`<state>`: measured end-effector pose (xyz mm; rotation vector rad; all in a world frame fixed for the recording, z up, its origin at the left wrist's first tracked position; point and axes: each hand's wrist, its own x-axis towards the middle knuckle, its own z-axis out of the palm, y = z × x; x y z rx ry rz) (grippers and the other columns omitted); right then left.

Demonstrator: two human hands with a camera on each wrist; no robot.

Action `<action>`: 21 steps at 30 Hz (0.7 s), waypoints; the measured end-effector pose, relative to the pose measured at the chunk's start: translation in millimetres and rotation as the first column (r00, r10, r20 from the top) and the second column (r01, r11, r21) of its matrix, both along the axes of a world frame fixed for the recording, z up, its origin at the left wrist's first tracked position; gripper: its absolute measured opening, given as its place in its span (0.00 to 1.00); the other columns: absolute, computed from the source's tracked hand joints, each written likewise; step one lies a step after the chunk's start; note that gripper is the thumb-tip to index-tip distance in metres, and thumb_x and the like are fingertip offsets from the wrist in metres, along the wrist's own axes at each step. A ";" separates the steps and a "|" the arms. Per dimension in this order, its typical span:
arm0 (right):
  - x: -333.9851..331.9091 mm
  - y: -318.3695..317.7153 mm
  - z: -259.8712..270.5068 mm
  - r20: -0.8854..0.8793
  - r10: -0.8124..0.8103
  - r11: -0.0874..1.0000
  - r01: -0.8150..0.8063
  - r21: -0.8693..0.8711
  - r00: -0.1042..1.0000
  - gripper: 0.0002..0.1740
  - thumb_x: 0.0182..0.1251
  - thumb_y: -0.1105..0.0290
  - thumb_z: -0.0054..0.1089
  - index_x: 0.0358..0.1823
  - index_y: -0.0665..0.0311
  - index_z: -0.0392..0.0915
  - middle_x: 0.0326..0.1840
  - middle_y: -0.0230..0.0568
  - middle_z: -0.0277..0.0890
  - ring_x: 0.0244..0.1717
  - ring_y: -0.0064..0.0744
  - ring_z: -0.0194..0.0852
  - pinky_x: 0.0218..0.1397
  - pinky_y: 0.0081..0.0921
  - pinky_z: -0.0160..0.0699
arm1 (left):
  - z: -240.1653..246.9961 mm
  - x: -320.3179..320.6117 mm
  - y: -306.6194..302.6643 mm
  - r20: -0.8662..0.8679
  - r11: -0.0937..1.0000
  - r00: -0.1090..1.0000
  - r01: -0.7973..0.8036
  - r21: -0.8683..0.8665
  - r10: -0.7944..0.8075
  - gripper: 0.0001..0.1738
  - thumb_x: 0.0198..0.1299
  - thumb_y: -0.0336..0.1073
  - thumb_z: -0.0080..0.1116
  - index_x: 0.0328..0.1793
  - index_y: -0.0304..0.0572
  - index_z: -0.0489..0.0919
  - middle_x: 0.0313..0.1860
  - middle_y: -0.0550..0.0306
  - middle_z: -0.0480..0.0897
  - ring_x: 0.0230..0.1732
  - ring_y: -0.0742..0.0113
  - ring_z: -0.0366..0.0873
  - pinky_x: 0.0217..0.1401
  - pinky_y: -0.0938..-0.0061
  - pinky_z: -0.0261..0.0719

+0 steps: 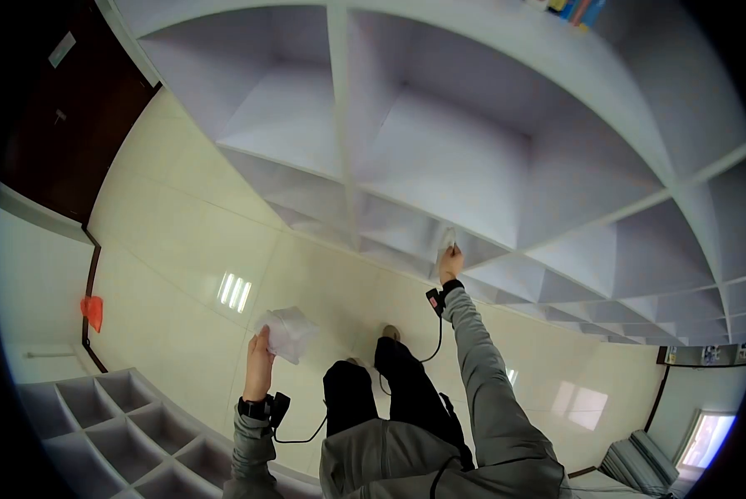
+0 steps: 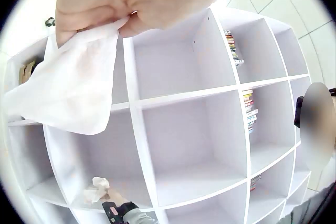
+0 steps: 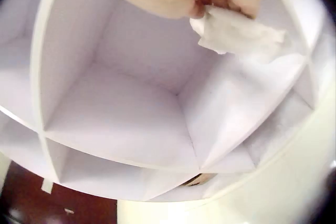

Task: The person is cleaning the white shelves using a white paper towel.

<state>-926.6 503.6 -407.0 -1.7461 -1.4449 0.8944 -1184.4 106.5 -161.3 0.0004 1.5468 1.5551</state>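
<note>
"Glossy cream floor tiles (image 1: pixel 182 249) gleam beneath the white shelf unit of square compartments (image 1: pixel 340 125), and the right hand (image 1: pixel 450 264) is the nearer one to those panels!"

"What's it got?"

"A small, crumpled white wad, tissue or cloth (image 3: pixel 241 32), pinched between bent fingers. It juts out past the fingertips, long way leading off the hand, right by a compartment's side panel. Touching? Can't tell."

"And the left hand (image 1: pixel 259 368)?"

"Out over the floor, well apart from the right, thumb and fingers pinching one edge of a broad, thin white sheet (image 2: pixel 79 82). Soft creases, drooping corner, its length trailing off from the grip; paper or fabric, can't say."

"Textures around it?"

"Smooth, matte boards, crisp straight edges, and slim colourful books (image 2: pixel 249 111) upright in one compartment. Over by the wall, a crinkled red bag-like thing (image 1: pixel 93 313)!"
</note>
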 end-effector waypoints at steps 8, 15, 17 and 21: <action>-131.1 35.8 -145.4 0.285 0.511 0.793 -0.573 0.207 0.811 0.21 0.66 0.70 0.41 0.59 0.68 0.66 0.60 0.60 0.63 0.61 0.56 0.59 0.60 0.47 0.60 | -92.7 -32.9 34.3 -0.150 0.996 0.989 -0.011 -0.093 -0.003 0.21 0.67 0.47 0.44 0.49 0.33 0.71 0.43 0.60 0.73 0.45 0.73 0.69 0.51 0.78 0.66; -146.4 -38.8 -107.2 0.594 0.671 0.413 -0.889 0.197 0.444 0.27 0.65 0.72 0.41 0.65 0.73 0.54 0.69 0.57 0.50 0.72 0.53 0.43 0.70 0.46 0.46 | -174.2 -56.5 88.6 -0.231 0.996 0.972 0.059 0.063 -0.043 0.21 0.67 0.48 0.45 0.49 0.34 0.72 0.45 0.60 0.74 0.48 0.73 0.69 0.53 0.77 0.64; -150.8 -36.6 -95.3 0.631 0.651 0.356 -0.904 0.238 0.423 0.26 0.65 0.72 0.41 0.63 0.76 0.56 0.68 0.62 0.51 0.72 0.54 0.42 0.71 0.45 0.46 | -176.4 -57.7 101.2 -0.287 0.996 0.958 0.044 0.073 -0.021 0.23 0.68 0.47 0.42 0.52 0.30 0.71 0.48 0.56 0.76 0.51 0.71 0.71 0.58 0.74 0.66; -181.0 58.9 -116.1 0.745 0.506 0.418 -0.879 0.228 0.434 0.24 0.65 0.71 0.39 0.60 0.77 0.59 0.65 0.63 0.56 0.70 0.54 0.47 0.68 0.46 0.52 | -214.3 -59.9 118.3 -0.331 0.970 0.944 0.087 0.227 -0.007 0.21 0.67 0.46 0.44 0.51 0.32 0.71 0.48 0.56 0.75 0.51 0.71 0.70 0.59 0.75 0.64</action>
